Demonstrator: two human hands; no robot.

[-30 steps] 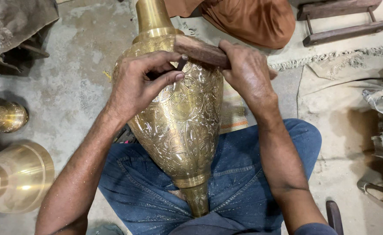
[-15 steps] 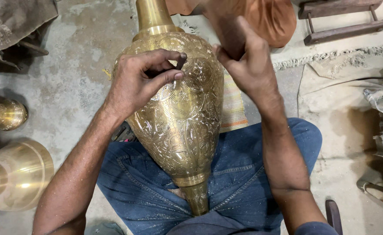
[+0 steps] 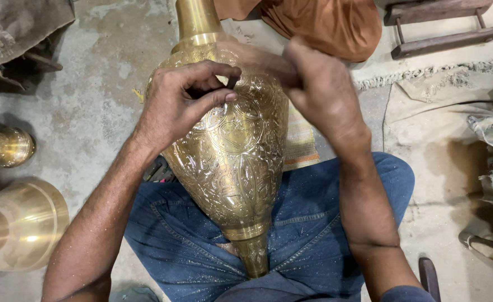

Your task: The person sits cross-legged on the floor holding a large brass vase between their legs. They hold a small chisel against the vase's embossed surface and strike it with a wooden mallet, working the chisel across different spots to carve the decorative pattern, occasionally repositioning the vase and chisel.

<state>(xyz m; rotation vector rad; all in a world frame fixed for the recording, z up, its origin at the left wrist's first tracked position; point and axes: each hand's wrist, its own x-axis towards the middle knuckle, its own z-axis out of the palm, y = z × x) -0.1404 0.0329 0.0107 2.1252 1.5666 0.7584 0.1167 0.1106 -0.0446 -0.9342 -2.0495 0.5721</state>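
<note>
Engraved brass vase (image 3: 232,151) lies across our lap on the jeans (image 3: 308,223), neck away. Left hand (image 3: 182,103) pinches a small chisel (image 3: 232,83) onto its surface, steadying the tip. Right hand (image 3: 322,92) is clenched around a blurred wooden mallet (image 3: 269,61). Brass pieces (image 3: 20,223) sit on the floor.

Looks like a small metalworking workshop, floor-level setup: bare stained concrete floor (image 3: 90,106), engraved brass vase (image 3: 235,151) across the worker's lap, more brass pieces (image 3: 17,223) lying around, rough sacking (image 3: 442,112) and a low wooden stand (image 3: 442,28).
</note>
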